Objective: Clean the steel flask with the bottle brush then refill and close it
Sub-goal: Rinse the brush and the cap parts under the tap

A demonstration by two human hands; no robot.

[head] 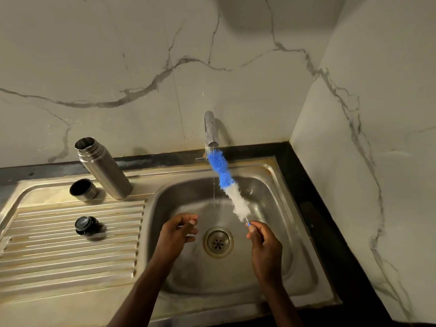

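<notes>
The steel flask [103,167] stands open and uncapped on the drainboard at the back left of the sink. Its steel cup lid [83,190] sits mouth-up beside it, and the black stopper [86,226] lies on the ribbed drainboard. My right hand [265,246] grips the handle of the blue and white bottle brush [227,185], whose blue tip is under the running tap [210,129]. My left hand [178,232] hovers over the basin with loosely curled fingers, holding nothing.
A thin stream of water falls from the tap into the steel sink basin [278,199], above the drain [218,241]. The ribbed drainboard [70,256] spreads to the left. Marble walls close in behind and on the right.
</notes>
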